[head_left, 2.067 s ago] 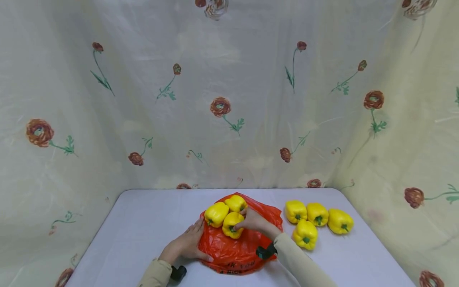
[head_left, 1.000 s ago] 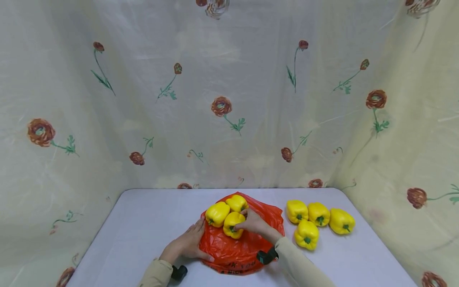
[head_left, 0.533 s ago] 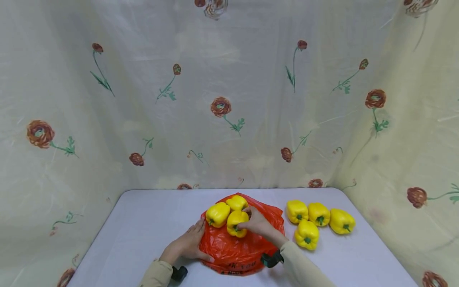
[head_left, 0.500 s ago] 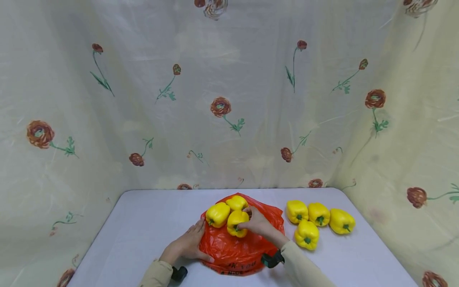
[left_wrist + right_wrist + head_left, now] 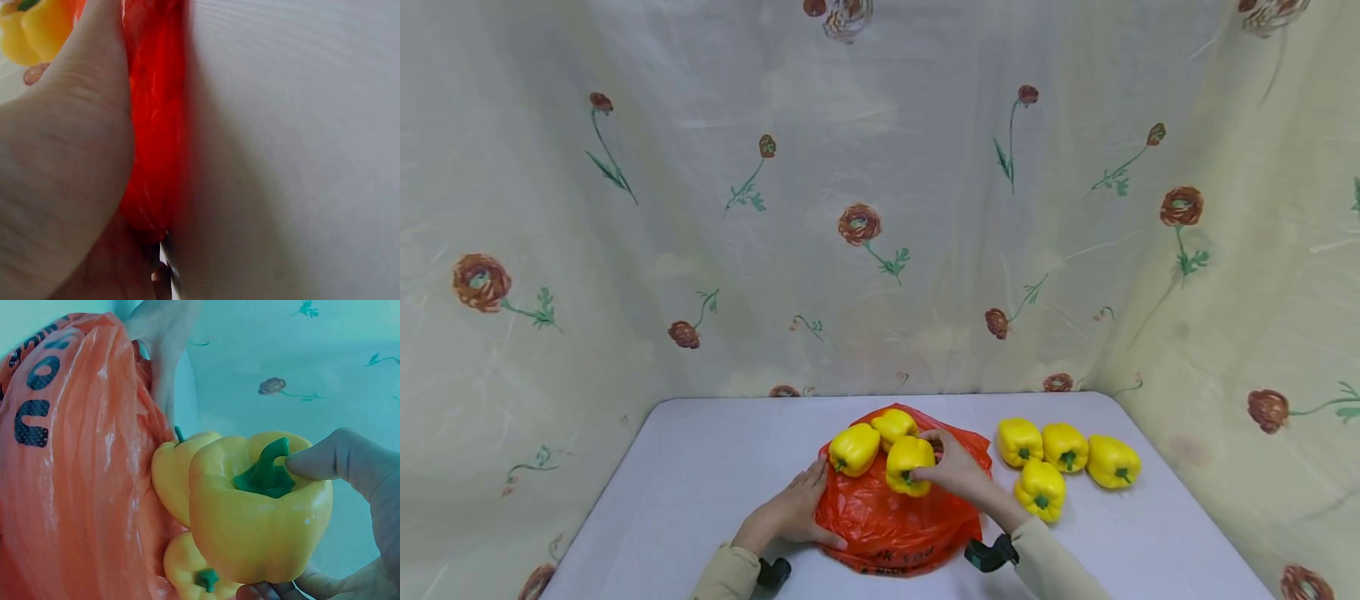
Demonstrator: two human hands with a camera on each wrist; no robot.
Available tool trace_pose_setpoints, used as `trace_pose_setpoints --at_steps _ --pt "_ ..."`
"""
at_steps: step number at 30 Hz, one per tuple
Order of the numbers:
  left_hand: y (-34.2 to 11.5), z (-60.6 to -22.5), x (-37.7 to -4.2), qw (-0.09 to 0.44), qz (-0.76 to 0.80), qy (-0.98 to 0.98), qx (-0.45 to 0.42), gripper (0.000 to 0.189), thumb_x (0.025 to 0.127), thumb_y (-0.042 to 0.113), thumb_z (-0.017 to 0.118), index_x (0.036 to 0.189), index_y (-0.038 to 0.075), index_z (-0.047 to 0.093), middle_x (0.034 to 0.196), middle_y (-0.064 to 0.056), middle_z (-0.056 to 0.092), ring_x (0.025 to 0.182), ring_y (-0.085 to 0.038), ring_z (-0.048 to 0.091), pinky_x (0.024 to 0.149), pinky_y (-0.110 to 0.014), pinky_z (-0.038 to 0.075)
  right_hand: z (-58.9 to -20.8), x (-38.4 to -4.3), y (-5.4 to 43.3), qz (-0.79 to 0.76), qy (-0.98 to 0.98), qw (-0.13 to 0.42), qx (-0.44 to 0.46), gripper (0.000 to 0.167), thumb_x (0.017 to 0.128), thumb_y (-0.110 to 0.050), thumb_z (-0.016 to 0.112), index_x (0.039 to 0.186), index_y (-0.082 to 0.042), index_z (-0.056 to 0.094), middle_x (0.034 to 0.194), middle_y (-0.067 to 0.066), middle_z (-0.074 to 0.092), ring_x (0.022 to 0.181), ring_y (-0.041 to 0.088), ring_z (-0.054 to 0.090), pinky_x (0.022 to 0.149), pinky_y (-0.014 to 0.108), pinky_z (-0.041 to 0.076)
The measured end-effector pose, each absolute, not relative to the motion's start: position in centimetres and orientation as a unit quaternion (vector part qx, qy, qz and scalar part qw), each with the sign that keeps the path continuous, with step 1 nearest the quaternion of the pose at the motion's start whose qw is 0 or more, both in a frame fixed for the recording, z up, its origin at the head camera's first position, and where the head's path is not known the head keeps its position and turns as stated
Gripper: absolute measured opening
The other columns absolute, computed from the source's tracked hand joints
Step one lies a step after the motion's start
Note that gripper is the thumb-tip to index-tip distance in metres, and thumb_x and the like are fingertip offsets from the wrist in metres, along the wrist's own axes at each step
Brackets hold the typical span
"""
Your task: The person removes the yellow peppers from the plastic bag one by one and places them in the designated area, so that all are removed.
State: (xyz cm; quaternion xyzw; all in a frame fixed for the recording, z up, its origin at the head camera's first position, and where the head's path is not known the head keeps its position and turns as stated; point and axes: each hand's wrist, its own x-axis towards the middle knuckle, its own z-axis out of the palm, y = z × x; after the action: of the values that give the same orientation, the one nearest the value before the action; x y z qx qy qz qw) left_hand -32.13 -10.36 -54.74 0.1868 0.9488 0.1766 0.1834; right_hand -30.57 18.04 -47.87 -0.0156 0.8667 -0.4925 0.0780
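Observation:
In the head view my right hand (image 5: 958, 468) grips a yellow bell pepper (image 5: 907, 467) over the right part of a red plastic bag (image 5: 887, 525). The right wrist view shows the thumb by the green stem of that bell pepper (image 5: 256, 519) and fingers beneath it. Two more yellow peppers, one at the left (image 5: 853, 450) and one behind (image 5: 894, 427), lie on the bag. My left hand (image 5: 793, 508) rests against the bag's left side, fingers extended and thumb spread along its near edge. In the left wrist view that hand (image 5: 62, 156) hides part of the red bag (image 5: 156, 125).
Several yellow bell peppers (image 5: 1063, 447) sit grouped at the right of the white table (image 5: 715, 458), one nearer than the others. A flower-printed curtain (image 5: 925, 317) surrounds the table at the back and sides. A dark wrist camera (image 5: 992, 552) is strapped to the right wrist.
My right hand has moved to the right with the gripped bell pepper, which now sits farther from the left pepper on the bag. The left hand has stayed in place.

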Motion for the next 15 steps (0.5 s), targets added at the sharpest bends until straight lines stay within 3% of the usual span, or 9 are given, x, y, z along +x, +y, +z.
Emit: trace_pose_setpoints --at_steps 15 --pt "-10.4 -55.1 -32.2 0.184 0.18 0.949 0.183 0.13 0.063 0.073 0.073 0.154 0.003 0.013 0.162 -0.016 0.008 0.148 -0.035 0.016 0.118 -0.054 0.021 -46.1 -28.6 21.3 -0.47 0.882 0.039 -0.002 0.073 0.074 -0.023 0.079 0.135 -0.006 0.043 0.135 0.015 0.048 0.118 0.031 0.05 0.102 0.052 0.045"
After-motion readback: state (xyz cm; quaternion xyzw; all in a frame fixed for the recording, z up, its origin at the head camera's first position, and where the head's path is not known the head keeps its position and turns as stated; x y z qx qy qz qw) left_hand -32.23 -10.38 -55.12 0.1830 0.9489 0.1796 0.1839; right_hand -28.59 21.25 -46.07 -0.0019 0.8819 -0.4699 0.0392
